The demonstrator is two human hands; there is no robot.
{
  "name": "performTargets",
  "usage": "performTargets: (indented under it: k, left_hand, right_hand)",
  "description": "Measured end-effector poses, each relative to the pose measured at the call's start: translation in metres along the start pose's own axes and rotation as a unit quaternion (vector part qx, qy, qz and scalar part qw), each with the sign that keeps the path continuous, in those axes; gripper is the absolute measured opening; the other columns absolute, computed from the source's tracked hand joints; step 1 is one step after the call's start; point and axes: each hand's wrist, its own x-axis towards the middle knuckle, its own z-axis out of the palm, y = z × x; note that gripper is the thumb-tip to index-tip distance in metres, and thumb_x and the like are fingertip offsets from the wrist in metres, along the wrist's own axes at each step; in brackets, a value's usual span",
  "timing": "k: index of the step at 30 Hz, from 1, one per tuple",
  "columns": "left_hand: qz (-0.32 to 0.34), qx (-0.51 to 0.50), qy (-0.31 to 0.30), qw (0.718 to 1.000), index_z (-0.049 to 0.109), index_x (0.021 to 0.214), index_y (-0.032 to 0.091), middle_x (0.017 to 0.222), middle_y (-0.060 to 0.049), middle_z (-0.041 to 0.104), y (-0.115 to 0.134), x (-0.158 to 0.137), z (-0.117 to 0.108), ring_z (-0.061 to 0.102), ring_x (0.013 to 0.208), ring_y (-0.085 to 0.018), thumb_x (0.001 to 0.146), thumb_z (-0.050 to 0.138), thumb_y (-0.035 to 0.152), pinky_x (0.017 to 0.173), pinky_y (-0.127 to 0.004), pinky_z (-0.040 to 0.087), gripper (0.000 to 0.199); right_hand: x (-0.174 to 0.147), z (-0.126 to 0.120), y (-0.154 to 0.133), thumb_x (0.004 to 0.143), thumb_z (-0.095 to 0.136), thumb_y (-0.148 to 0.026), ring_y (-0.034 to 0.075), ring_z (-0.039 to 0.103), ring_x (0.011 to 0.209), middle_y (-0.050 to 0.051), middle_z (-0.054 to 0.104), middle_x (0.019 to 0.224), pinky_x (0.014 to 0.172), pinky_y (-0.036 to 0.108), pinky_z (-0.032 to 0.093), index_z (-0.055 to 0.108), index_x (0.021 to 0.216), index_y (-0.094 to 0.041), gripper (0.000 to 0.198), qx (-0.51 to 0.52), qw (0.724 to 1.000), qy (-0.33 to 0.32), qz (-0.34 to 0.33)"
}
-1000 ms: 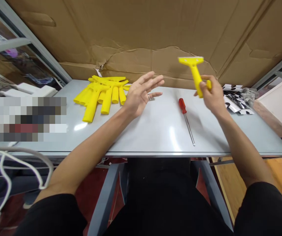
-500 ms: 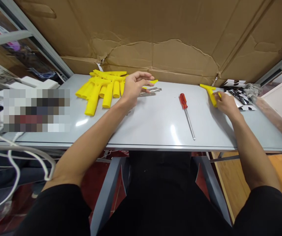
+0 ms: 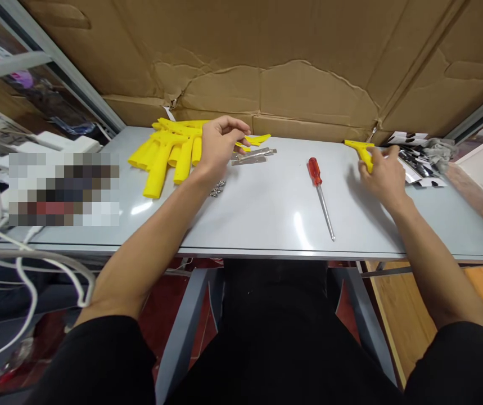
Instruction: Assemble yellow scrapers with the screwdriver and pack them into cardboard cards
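My right hand (image 3: 385, 175) is at a yellow plastic T-shaped handle (image 3: 360, 147) on the right of the table, its fingers spread apart around the grip. Part of that grip is hidden behind the hand. My left hand (image 3: 221, 144) hovers beside a pile of similar yellow handles (image 3: 162, 160), fingers loosely bent and apart, with nothing visible in them. Just right of it lie flat metal strips (image 3: 253, 157) and a few thin yellow pieces (image 3: 260, 139). Small screws (image 3: 217, 189) sit in a heap below my left wrist.
A screwdriver with a red handle (image 3: 314, 171) lies between my hands on the light table (image 3: 266, 216). Black and white parts (image 3: 414, 164) are heaped at the far right. White cables (image 3: 30, 281) hang at the left. A cardboard wall (image 3: 262, 56) closes off the back.
My right hand's fingers have spread from their pinch on the yellow handle. My left hand has drawn slightly left, its fingers more bent, uncovering the screws and more of the metal strips.
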Motion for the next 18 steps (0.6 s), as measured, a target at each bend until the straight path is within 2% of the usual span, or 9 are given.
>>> performTargets:
  k: [1,3,6,9,11,12,14,16,18]
  left_hand:
    - [-0.001,0.001,0.003,1.0,0.076,0.085,0.024,0.096,-0.003,0.081,-0.001,0.002,-0.002,0.077,0.076,-0.014,0.089,0.075,0.009,0.058,-0.024,0.062,0.015]
    - [0.003,0.01,0.002,1.0,0.075,0.084,0.025,0.095,-0.003,0.081,-0.004,0.004,-0.005,0.077,0.076,-0.014,0.089,0.079,0.016,0.057,-0.024,0.061,0.011]
    - [0.034,0.029,-0.005,0.999,0.076,0.083,0.026,0.09,-0.003,0.079,-0.012,0.006,-0.006,0.077,0.074,-0.016,0.086,0.079,0.02,0.057,-0.027,0.061,0.007]
    - [0.057,0.051,-0.014,0.997,0.078,0.083,0.028,0.086,-0.002,0.078,-0.018,0.006,-0.005,0.077,0.076,-0.017,0.084,0.075,0.022,0.063,-0.033,0.065,0.007]
    - [0.06,0.06,-0.021,0.996,0.078,0.084,0.028,0.087,-0.003,0.078,-0.021,0.005,-0.005,0.078,0.078,-0.019,0.085,0.074,0.023,0.069,-0.037,0.068,0.006]
    - [0.061,0.061,-0.023,0.996,0.078,0.084,0.028,0.088,-0.003,0.078,-0.021,0.003,-0.005,0.078,0.078,-0.019,0.086,0.075,0.024,0.071,-0.039,0.069,0.006]
    - [0.064,0.063,-0.024,0.996,0.078,0.084,0.029,0.086,-0.003,0.077,-0.021,0.0,-0.007,0.077,0.078,-0.019,0.087,0.074,0.024,0.074,-0.04,0.07,0.007]
    - [0.077,0.074,-0.025,0.994,0.078,0.083,0.029,0.081,-0.003,0.074,-0.019,-0.004,-0.007,0.077,0.078,-0.02,0.089,0.071,0.022,0.079,-0.042,0.07,0.011]
    - [0.107,0.102,-0.028,0.989,0.079,0.083,0.028,0.082,-0.003,0.075,-0.013,-0.006,0.001,0.077,0.082,-0.022,0.09,0.068,0.018,0.086,-0.045,0.07,0.016]
  right_hand:
    - [-0.007,-0.002,-0.017,0.113,0.045,-0.048,0.039,0.066,0.135,0.027,0.049,0.165,0.118,0.057,0.057,0.055,0.176,-0.023,0.069,0.008,0.998,0.01,-0.054]
    - [-0.019,0.0,-0.06,0.113,0.043,-0.047,0.035,0.065,0.131,0.024,0.054,0.159,0.118,0.052,0.057,0.053,0.178,-0.023,0.07,0.029,0.982,-0.037,-0.184]
    - [-0.03,0.015,-0.129,0.111,0.05,-0.053,0.035,0.063,0.124,0.022,0.061,0.148,0.116,0.053,0.055,0.059,0.175,-0.025,0.07,0.046,0.922,-0.148,-0.354]
    - [-0.027,0.025,-0.174,0.109,0.055,-0.058,0.034,0.059,0.125,0.02,0.063,0.148,0.113,0.052,0.053,0.06,0.174,-0.031,0.07,0.061,0.881,-0.18,-0.432]
    - [-0.019,0.021,-0.177,0.107,0.062,-0.065,0.036,0.056,0.135,0.018,0.062,0.155,0.117,0.054,0.051,0.061,0.173,-0.035,0.073,0.083,0.87,-0.171,-0.455]
    - [-0.012,0.015,-0.169,0.106,0.066,-0.066,0.038,0.055,0.141,0.016,0.061,0.158,0.121,0.057,0.05,0.062,0.172,-0.035,0.073,0.096,0.874,-0.157,-0.451]
    - [0.007,-0.004,-0.134,0.108,0.068,-0.06,0.04,0.054,0.15,0.015,0.061,0.162,0.13,0.062,0.046,0.065,0.168,-0.033,0.066,0.115,0.909,-0.107,-0.387]
    - [0.032,-0.024,-0.078,0.112,0.067,-0.046,0.04,0.054,0.155,0.017,0.064,0.16,0.136,0.062,0.042,0.067,0.165,-0.026,0.057,0.111,0.966,-0.038,-0.231]
    - [0.056,-0.038,-0.01,0.111,0.07,-0.035,0.042,0.06,0.151,0.028,0.067,0.156,0.13,0.06,0.047,0.068,0.161,-0.012,0.055,0.031,0.999,-0.001,-0.039]
